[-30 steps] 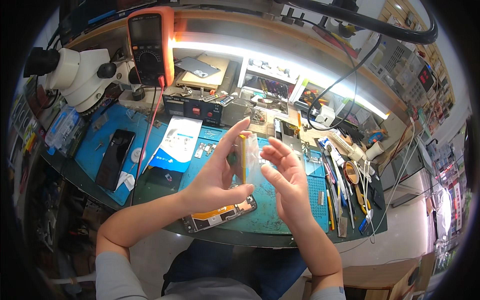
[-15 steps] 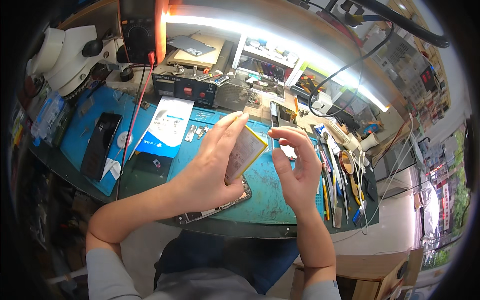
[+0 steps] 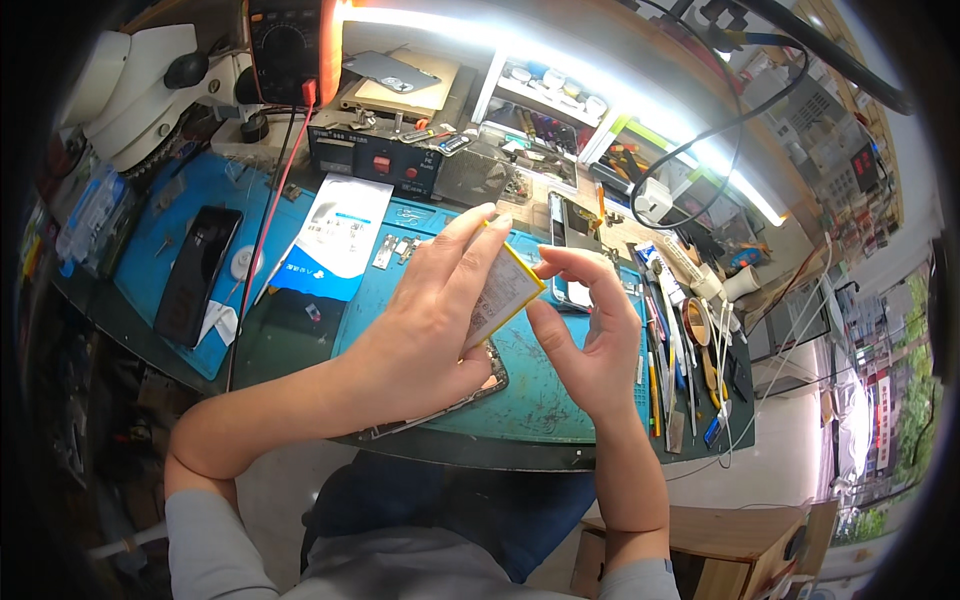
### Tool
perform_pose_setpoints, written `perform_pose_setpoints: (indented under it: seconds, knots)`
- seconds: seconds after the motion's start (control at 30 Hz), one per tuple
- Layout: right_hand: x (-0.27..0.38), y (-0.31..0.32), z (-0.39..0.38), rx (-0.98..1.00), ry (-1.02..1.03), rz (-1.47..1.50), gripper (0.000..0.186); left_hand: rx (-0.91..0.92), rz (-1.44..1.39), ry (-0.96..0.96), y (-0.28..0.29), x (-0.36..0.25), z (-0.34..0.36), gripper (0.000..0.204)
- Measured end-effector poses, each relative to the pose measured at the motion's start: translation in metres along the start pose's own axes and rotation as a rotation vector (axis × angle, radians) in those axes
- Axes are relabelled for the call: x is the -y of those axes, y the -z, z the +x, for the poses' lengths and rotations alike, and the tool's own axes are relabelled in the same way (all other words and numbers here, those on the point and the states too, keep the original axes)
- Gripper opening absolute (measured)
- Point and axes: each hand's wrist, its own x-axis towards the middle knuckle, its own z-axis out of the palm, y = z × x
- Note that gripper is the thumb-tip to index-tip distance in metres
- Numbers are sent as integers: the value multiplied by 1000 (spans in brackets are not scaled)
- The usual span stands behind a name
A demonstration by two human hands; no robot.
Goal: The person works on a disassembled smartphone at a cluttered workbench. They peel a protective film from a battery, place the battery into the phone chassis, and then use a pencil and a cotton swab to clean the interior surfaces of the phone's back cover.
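Note:
My left hand (image 3: 425, 320) is closed around a flat phone battery (image 3: 505, 290), grey with printing and bright yellow edges. It is tilted up above the blue-green work mat (image 3: 540, 400). Close to the battery's right corner is my right hand (image 3: 595, 335), thumb and forefinger apart with nothing visible between them; whether a fingertip touches the edge, I cannot tell. Beneath my left hand lies an opened phone body (image 3: 490, 385), partly covered by that hand and wrist.
Left lie a dark phone (image 3: 198, 278) and a white-and-blue packet (image 3: 340, 235). A black power supply (image 3: 370, 160) stands behind, below an orange-cased multimeter (image 3: 285, 50). Tweezers, pens and brushes (image 3: 680, 340) line the right side. Another phone part (image 3: 572, 225) lies behind my right hand.
The view has shifted slightly. My left hand and the battery have moved a little to the right, and my right thumb has come nearer the battery's corner.

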Motion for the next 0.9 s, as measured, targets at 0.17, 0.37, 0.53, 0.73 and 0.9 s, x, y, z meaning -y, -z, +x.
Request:
perform_pose_setpoints:
  seconds: [0.17, 0.37, 0.53, 0.73, 0.9]
  knots:
    - [-3, 1, -1, 21, -19, 22, 42, -21, 54, -45, -2, 3, -1, 95]
    - [-5, 3, -1, 91, -62, 116, 47, 8, -20, -5, 0, 3, -2, 95]
    - [-6, 6, -1, 123, -33, 96, 50, 28, -51, 18, 0, 2, -2, 94]
    - [-6, 5, 1, 156, -7, 62, 51, 44, -67, 39, 2, 2, -3, 94]
    - [-3, 7, 0, 141, -44, 94, 53, 70, -63, 56, 1, 2, -2, 95]
